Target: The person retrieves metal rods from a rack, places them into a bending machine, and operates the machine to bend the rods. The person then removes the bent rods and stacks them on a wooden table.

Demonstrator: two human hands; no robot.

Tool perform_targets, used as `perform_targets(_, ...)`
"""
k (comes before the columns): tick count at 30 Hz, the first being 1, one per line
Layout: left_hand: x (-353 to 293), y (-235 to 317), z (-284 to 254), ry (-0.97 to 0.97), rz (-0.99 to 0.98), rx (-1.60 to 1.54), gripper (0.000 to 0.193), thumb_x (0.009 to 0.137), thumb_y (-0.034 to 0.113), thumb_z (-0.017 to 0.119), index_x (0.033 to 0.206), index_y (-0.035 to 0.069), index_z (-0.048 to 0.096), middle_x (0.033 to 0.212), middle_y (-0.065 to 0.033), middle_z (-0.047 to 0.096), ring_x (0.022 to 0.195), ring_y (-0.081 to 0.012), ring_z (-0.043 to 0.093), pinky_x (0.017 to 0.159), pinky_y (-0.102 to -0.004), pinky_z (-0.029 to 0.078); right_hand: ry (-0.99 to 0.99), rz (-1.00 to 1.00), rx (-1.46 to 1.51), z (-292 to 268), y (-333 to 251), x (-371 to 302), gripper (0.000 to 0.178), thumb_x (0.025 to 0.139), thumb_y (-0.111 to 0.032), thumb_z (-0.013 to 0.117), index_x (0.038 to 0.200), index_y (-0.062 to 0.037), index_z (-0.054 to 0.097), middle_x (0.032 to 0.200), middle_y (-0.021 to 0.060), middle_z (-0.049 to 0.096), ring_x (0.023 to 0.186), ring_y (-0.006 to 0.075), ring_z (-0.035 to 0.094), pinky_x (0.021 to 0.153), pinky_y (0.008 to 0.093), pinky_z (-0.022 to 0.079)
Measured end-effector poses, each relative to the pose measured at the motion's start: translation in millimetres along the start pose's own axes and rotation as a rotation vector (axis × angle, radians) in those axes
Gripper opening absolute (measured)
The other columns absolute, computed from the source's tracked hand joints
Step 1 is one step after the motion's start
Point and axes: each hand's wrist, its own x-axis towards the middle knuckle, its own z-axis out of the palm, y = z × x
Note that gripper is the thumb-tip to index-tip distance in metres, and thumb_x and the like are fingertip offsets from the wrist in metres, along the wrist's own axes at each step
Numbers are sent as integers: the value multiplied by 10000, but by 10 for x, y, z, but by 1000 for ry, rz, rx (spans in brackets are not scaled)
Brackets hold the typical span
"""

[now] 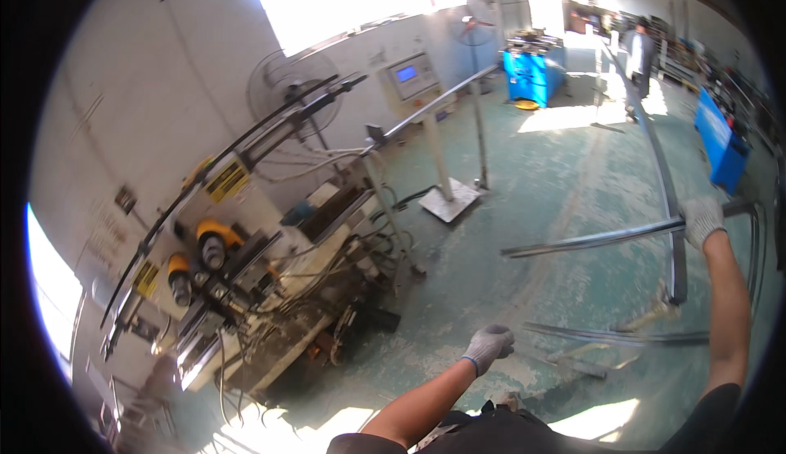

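My right hand [702, 221], in a white knit glove, is closed around a long metal profile [594, 239], which sticks out on both sides of it. Right beside the hand, this profile crosses a longer grey metal bar [655, 151] that runs away toward the far end of the room. My left hand [490, 347], gloved too, is held in front of my body with its fingers curled together, and nothing shows in it. Below the held profile, more metal strips [614, 336] stretch across to the right; one end lies not far from my left hand.
To the left stands a machine bench [303, 290] with yellow-and-black motors [214, 241], cables and a long rail. A control panel [412, 76] on a post and a wall fan [295, 94] are behind it. Blue machines [528, 77] stand farther off, and a person [639, 57] is at the back.
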Motion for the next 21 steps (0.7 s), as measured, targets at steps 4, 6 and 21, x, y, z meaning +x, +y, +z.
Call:
perform_targets(4, -161, -124, -815, 299, 77, -28, 378, 1066, 196, 811, 1360, -35, 754, 1138, -130, 820, 928, -229, 815, 844, -362, 683, -23, -196, 14, 731, 217, 733, 298, 693, -316, 1015, 921, -178, 884, 968, 166, 843, 992, 409, 826, 881, 523, 645)
perform_targets(6, -327, -392, -1344, 450, 66, -120, 381, 1036, 177, 814, 1343, -42, 760, 1080, -138, 814, 872, -231, 812, 796, -358, 680, -60, -218, -55, 1074, 406, 1058, 287, 691, -315, 1007, 896, -160, 880, 982, 174, 841, 1009, 409, 816, 895, 518, 638)
perform_targets(21, -2349, -1308, -4528, 842, 128, -577, 370, 997, 128, 801, 1293, -85, 738, 1043, -158, 796, 838, -263, 801, 777, -378, 678, -50, 269, 54, 1435, -979, 475, 273, 1081, -151, 688, 1312, -46, 788, 1372, 200, 799, 1380, 366, 715, 1179, 463, 544)
